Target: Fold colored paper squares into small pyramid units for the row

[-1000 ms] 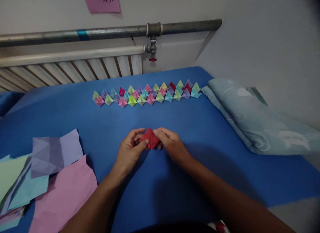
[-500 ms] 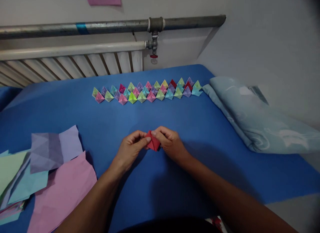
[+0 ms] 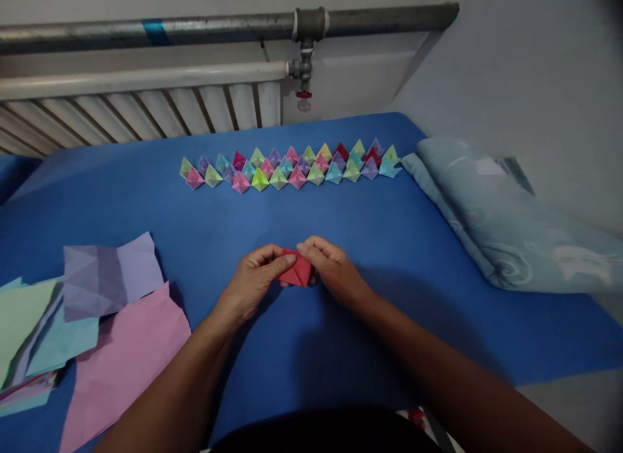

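Observation:
Between both hands is a small folded piece of red origami paper [image 3: 300, 271], held above the blue sheet. My left hand [image 3: 257, 274] pinches its left side, thumb lying across the front face. On the opposite side, my right hand [image 3: 333, 265] grips the upper right corner between thumb and curled fingers. A diagonal crease line runs over the face towards me. The fingers behind the paper are mostly hidden. Farther back, several folded paper boats [image 3: 298, 177] in pink, green, blue, purple, yellow and red stand in close rows.
At left lie a creased purple sheet [image 3: 92, 281], a pink sheet [image 3: 126, 368] and a stack of coloured paper [image 3: 24, 310]. A folded pale blue blanket [image 3: 487, 213] rests at right. Behind the blue surface [image 3: 233, 219] are a radiator [image 3: 146, 112] and a metal pipe [image 3: 219, 31].
The red paper has turned in my fingers, and more of its face shows to the left. My right thumb has shifted up to its top corner. The camera view has tilted slightly down.

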`<state>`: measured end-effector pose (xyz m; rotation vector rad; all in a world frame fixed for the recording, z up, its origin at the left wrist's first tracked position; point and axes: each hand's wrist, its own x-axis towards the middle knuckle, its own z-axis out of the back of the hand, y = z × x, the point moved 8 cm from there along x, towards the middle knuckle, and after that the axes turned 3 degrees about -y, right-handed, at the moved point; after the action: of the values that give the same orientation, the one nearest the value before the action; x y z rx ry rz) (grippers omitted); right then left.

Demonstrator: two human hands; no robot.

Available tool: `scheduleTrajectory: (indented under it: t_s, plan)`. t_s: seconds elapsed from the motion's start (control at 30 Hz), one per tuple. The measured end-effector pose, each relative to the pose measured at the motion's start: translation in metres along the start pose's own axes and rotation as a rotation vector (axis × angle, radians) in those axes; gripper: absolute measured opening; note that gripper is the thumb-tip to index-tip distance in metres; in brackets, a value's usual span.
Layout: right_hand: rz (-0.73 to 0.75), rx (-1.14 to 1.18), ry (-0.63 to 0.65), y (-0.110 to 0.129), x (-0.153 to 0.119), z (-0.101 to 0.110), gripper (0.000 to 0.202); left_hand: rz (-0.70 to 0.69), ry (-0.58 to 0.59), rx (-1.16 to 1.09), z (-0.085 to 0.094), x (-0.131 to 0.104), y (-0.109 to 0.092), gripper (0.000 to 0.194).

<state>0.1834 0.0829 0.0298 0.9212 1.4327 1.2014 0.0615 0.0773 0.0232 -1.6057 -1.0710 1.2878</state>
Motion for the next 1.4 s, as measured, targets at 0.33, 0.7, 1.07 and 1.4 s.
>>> scheduleTrajectory:
  t_s: [0.33,0.7,1.07,1.4]
  plan:
    - [-0.087,-0.055,0.145,-0.008,-0.004,-0.012,0.017,-0.008,-0.111,-0.046,0.011,0.002,-0.004,0.024]
    - [-0.157,-0.033,0.121,-0.014,-0.008,-0.013,0.023,0.067,-0.11,-0.152,0.012,0.003,-0.003,0.027]
    - [-0.216,0.011,0.206,-0.018,-0.01,-0.021,0.02,-0.011,-0.155,-0.094,0.018,0.005,-0.008,0.025]
    - [-0.288,0.023,0.148,-0.024,-0.011,-0.02,0.022,-0.006,-0.154,-0.072,0.024,0.008,-0.004,0.022]
